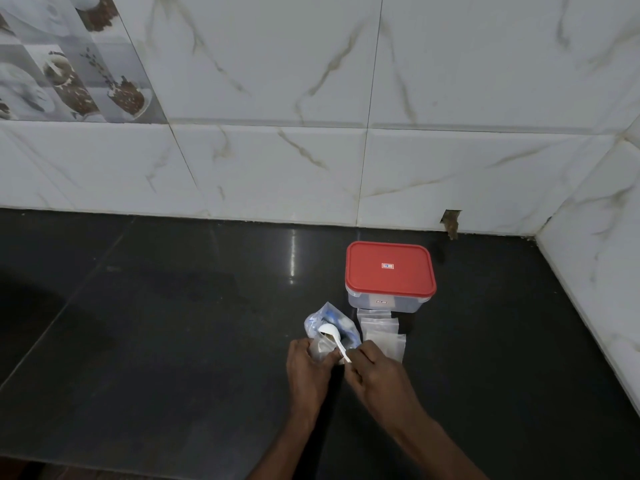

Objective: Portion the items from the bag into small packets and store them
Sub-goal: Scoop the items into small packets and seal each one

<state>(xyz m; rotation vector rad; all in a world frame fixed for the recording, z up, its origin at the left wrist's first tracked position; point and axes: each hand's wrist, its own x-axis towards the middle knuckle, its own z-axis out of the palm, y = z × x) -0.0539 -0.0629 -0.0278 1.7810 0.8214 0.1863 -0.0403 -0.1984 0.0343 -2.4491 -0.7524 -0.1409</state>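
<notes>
A blue and white plastic bag point(329, 318) stands on the dark counter point(156, 341). In front of it, my left hand point(306, 367) grips a small clear packet point(320, 349). My right hand point(374, 374) pinches the handle of a white plastic spoon point(332, 336), whose bowl hovers over the packet's mouth, against the bag. Just right of the bag lies a stack of empty clear packets point(381, 334). Behind them sits a clear box with a shut red lid point(389, 268).
White marble-look tiled walls point(311, 150) close the counter at the back and on the right. A chipped hole point(450, 221) shows at the base of the back wall. A dark shadow covers the counter's left edge.
</notes>
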